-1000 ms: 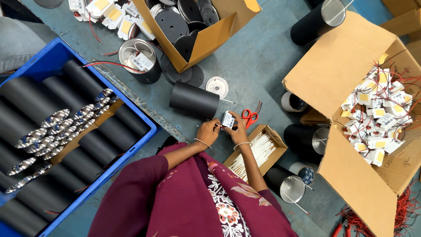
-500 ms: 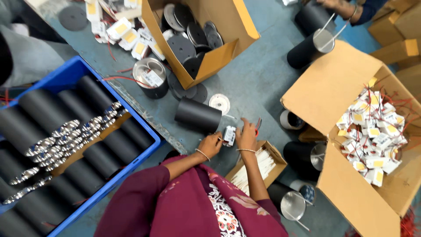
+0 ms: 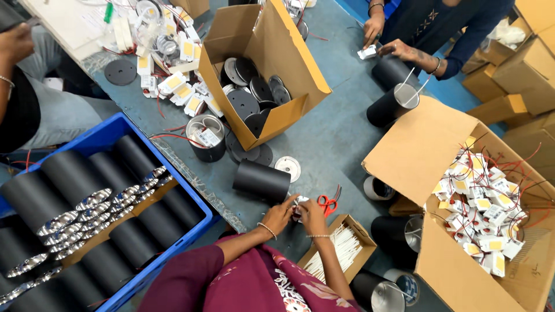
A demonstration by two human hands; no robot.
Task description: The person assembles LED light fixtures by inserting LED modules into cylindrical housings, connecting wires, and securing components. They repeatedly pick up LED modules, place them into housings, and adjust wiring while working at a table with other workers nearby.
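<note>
Both hands [image 3: 298, 212] stayed together, fingers pinching small white driver module [image 3: 299, 203] beside black cylinder housing [image 3: 261, 181]; wiring unfinished, scissors [image 3: 328, 201] just right.

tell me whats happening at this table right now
A person in a maroon top has both hands together on a small white part: left hand, right hand. It sits just in front of a black cylinder housing lying on its side, with red-handled scissors beside it. A small box of white strips is by the right wrist. Across the table, another person's hands hold a similar white part. A blue crate holds more black cylinders.
</note>
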